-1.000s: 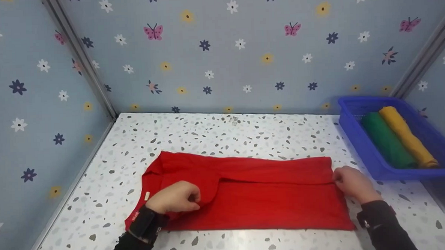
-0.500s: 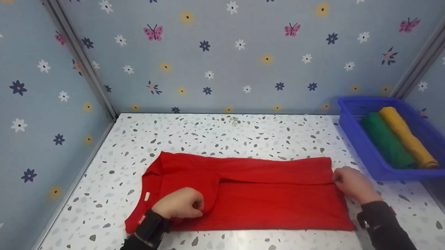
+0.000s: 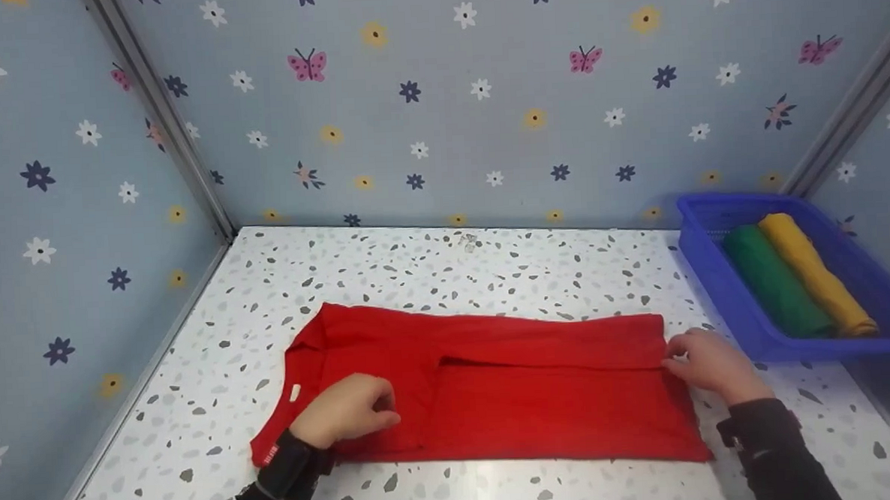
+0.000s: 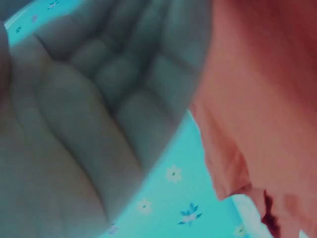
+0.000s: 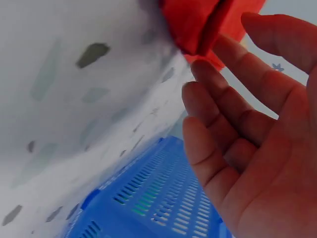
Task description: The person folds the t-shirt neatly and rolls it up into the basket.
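A red shirt (image 3: 542, 411) lies folded into a long strip, its collar and small white label (image 3: 295, 392) at the left. My left hand (image 3: 344, 410) is over the shirt's left part, fingers loosely bent. In the left wrist view its palm (image 4: 94, 114) shows nothing held, with red cloth beside it. At the shirt's right hem is my right hand (image 3: 711, 366). The right wrist view shows that hand's thumb and fingers apart, the index fingertip (image 5: 225, 44) at the cloth's edge; whether it touches cannot be told.
At the right stands a blue plastic basket (image 3: 717, 298) holding a green rolled cloth (image 3: 777, 280) and a yellow rolled cloth (image 3: 818, 271). A speckled white table (image 3: 446, 269) lies beneath, bounded by flower-patterned panels (image 3: 484, 113) at the back and sides.
The raised flap under my left hand now lies flatter. That hand went slightly toward me, then back slightly left. My right thumb and forefinger have parted at the hem.
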Demonstrator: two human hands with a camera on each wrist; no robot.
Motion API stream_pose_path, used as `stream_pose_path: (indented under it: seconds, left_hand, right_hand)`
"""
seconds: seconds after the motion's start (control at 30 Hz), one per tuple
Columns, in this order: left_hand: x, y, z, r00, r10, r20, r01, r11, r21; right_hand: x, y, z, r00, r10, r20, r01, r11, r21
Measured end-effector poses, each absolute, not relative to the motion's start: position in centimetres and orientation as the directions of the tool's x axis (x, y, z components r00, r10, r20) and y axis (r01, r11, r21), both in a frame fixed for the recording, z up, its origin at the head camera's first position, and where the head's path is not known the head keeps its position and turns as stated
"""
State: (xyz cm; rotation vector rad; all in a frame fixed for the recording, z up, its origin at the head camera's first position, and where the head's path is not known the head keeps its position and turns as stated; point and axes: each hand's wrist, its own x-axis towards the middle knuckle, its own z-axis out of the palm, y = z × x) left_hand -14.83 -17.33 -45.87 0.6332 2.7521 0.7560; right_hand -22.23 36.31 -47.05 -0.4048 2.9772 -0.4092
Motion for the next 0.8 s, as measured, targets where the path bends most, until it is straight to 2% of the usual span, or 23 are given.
stream_pose_path:
  seconds: [0.17,0.33,0.8]
  left_hand:
    - [-13.3,-17.3,-46.1,-0.955,0.289,-0.070,0.237,0.882,0.407]
    - [-12.4,-17.3,-46.6,-0.982,0.183,-0.047,0.160,0.939,0.306]
    - [-11.8,-16.3,-48.0,-0.988,0.143,0.062,0.154,0.961,0.231]
  right_hand:
    - [-21.7,34.6,-46.8,-0.949,-0.316,0.005,-0.307,0.919,-0.245]
    - [-20.8,32.8,-47.5,-0.919,-0.390,0.057,-0.393,0.894,-0.216]
    - [-20.9,31.8,-48.9,-0.917,-0.396,0.054,-0.399,0.897,-0.191]
